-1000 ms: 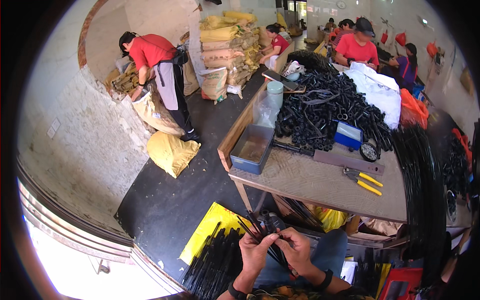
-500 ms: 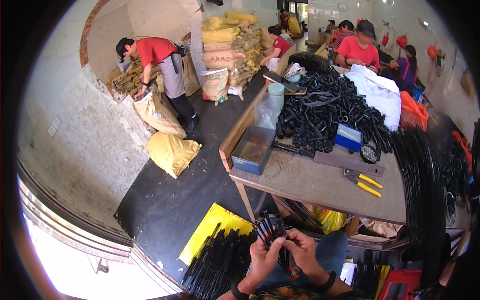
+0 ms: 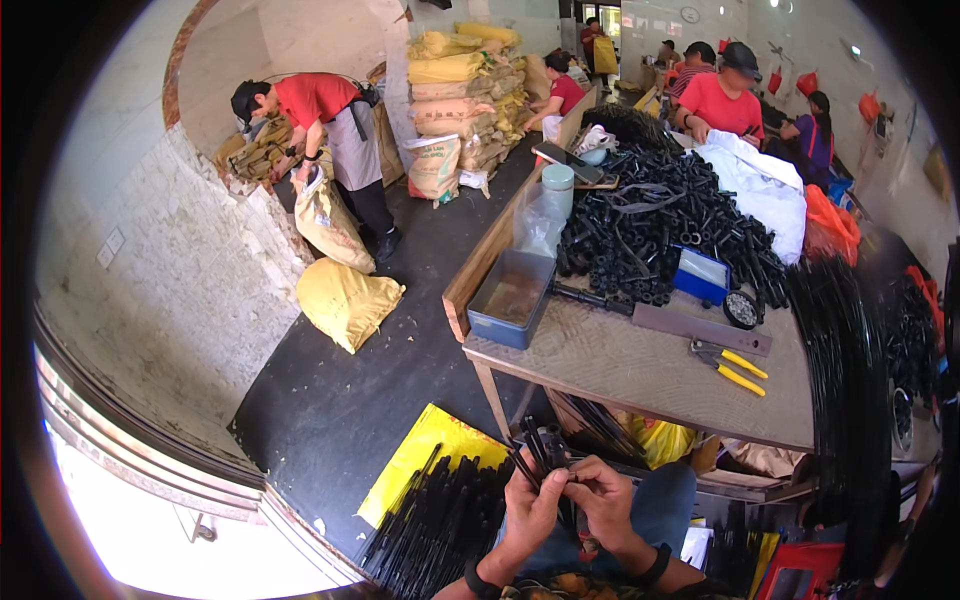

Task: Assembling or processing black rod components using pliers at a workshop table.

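Observation:
Over my lap, my left hand (image 3: 530, 512) is closed around a bundle of thin black rods (image 3: 541, 450), whose upper ends fan out above the fingers. My right hand (image 3: 604, 500) presses against it, thumb and fingertips pinched together at the side of the bundle. Whatever small part those fingertips grip is hidden. Lower ends of the rods show below and between both hands. Beside my left forearm, many more black rods (image 3: 440, 525) lie on a yellow sheet (image 3: 400, 470).
Ahead stands a workbench (image 3: 620, 365) with yellow-handled pliers (image 3: 730, 367), a metal bar (image 3: 700, 330), a blue-grey bin (image 3: 510, 300) and a heap of black fittings (image 3: 640, 220). Long black rods (image 3: 835, 370) hang off its right side. Co-workers sit beyond; a person (image 3: 320, 110) handles a sack (image 3: 330, 225) at left.
The upper rod ends have drawn closer together in my left hand; both hands stay nearly in place. At left, the person has raised the sack's top and straightened it.

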